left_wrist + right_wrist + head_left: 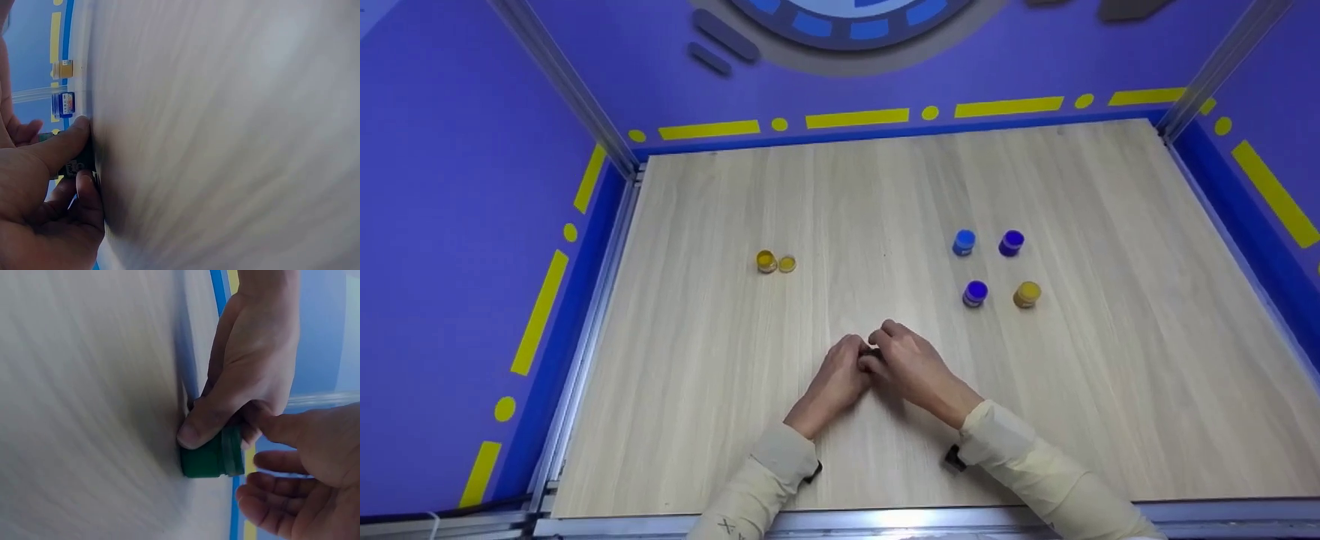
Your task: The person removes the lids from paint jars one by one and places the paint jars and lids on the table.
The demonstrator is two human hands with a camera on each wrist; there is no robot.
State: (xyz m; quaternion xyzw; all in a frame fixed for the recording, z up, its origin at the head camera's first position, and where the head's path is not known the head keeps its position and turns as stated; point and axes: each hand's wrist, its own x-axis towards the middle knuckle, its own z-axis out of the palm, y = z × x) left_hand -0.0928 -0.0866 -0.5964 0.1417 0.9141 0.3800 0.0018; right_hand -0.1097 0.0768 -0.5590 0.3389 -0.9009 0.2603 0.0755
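Observation:
Down on the wooden table, the left hand [840, 375] grips a small green paint jar [201, 462], its thumb across the side. The jar stands upright and looks nearly black in the left wrist view. Over its top comes the right hand [919, 371], with the thumb at the lid [232, 453]. Its other fingers [281, 462] are loosely bent, with a gap between them and the lid in the right wrist view. From above, the two hands hide most of the jar.
Left of the hands stands an uncovered yellow paint jar [766, 262], a round lid [787, 263] beside it. To the right are a light blue jar [964, 242], two violet jars, one nearer [975, 293] and one farther [1011, 243], and a yellow jar [1027, 294]. Blue panels enclose the table.

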